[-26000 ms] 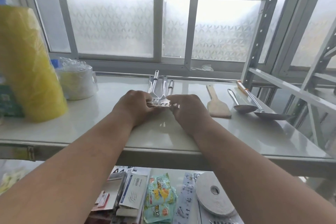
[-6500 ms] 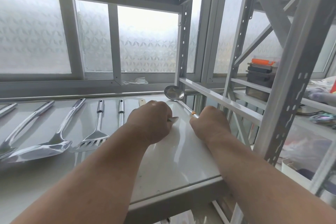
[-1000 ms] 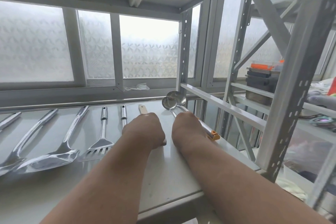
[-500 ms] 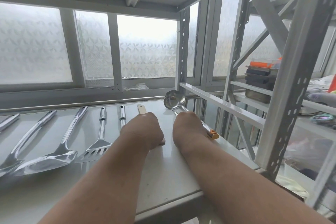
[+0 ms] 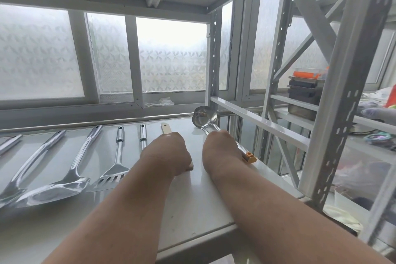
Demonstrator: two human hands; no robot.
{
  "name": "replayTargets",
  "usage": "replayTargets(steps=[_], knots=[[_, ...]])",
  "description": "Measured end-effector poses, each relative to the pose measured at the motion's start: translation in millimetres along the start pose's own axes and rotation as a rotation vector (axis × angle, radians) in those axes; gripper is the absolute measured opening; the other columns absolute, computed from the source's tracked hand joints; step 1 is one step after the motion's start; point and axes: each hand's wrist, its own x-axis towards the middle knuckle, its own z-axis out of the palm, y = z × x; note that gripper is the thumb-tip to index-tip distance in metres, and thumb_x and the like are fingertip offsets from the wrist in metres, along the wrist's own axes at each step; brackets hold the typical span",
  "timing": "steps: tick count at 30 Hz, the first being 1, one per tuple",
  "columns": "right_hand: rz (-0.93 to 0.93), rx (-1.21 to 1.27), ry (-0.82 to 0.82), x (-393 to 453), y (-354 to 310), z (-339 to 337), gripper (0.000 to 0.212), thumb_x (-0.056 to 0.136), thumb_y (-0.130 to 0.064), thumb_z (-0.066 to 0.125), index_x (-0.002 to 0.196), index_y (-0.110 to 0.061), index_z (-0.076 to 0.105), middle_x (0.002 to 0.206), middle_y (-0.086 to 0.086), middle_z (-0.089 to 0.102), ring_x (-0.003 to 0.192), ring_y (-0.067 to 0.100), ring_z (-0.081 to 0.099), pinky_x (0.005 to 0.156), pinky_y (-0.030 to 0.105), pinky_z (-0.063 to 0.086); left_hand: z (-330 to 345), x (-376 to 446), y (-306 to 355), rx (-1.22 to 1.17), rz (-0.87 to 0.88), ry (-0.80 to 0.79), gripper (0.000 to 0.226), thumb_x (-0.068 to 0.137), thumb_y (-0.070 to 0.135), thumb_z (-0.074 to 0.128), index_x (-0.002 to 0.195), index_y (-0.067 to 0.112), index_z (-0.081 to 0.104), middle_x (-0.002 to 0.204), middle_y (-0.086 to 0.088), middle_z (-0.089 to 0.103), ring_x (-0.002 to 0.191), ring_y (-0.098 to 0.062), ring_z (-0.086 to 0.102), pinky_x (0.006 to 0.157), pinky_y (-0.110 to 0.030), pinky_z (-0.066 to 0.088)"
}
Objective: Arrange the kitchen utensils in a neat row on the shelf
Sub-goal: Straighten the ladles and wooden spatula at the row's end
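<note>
On the white shelf (image 5: 192,206) several steel utensils lie side by side, handles pointing to the window: a large steel spatula (image 5: 64,180), a slotted turner (image 5: 116,156) and a further steel handle (image 5: 143,135). My left hand (image 5: 167,154) rests knuckles-up on a wooden spatula (image 5: 166,129), fingers curled over it; only its handle tip and a blade corner show. My right hand (image 5: 220,150) grips the handle of a steel ladle (image 5: 204,117) with an orange end (image 5: 249,156). A second ladle bowl overlaps the first one.
The shelf's right edge is bounded by a white rail (image 5: 257,122) and perforated uprights (image 5: 334,113). A neighbouring rack at the right holds stacked dark containers (image 5: 304,92). Frosted windows close off the back. A shelf board hangs low overhead.
Both hands stay almost where they were. The two ladle bowls, side by side a second ago, now overlap near the back right corner.
</note>
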Motion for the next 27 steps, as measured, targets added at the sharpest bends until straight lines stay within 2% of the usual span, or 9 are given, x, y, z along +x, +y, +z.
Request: replayTargets(steps=[3,6,12,27], knots=[[-0.002,-0.003,-0.010,-0.3,0.0,-0.3,0.042,0.096,-0.003,0.038,0.129,-0.011,0.063,0.130,0.011,0.053,0.127,0.032,0.053,0.095,0.044,0.051,0.9,0.3,-0.2,-0.003,0.005,0.002,0.018,0.079,0.027,0.066,0.087,0.013,0.058,0.088,-0.006,0.059,0.082,-0.030,0.059,0.082,-0.040,0.062],[-0.006,-0.006,-0.026,-0.7,0.8,-1.0,0.043,0.096,-0.003,0.037,0.129,-0.011,0.063,0.130,0.011,0.052,0.128,0.031,0.051,0.099,0.045,0.051,0.8,-0.1,0.5,-0.002,0.007,0.010,0.015,0.080,0.025,0.065,0.085,0.013,0.059,0.084,-0.005,0.059,0.080,-0.030,0.059,0.075,-0.036,0.059],[-0.014,-0.028,-0.047,-2.6,3.9,-2.2,0.039,0.094,-0.009,0.045,0.129,-0.014,0.061,0.130,0.008,0.050,0.129,0.029,0.046,0.101,0.043,0.049,0.8,-0.5,-0.4,-0.019,0.006,0.015,0.012,0.079,0.024,0.064,0.083,0.012,0.061,0.086,-0.006,0.064,0.081,-0.029,0.062,0.078,-0.037,0.061],[-0.029,-0.021,-0.053,-3.2,2.8,-1.4,0.040,0.093,-0.013,0.047,0.131,-0.013,0.059,0.134,0.009,0.047,0.130,0.029,0.043,0.101,0.042,0.047,-4.3,-6.8,2.8,-0.030,-0.004,0.003,0.013,0.082,0.026,0.065,0.083,0.014,0.061,0.088,-0.006,0.065,0.085,-0.030,0.063,0.084,-0.040,0.061]])
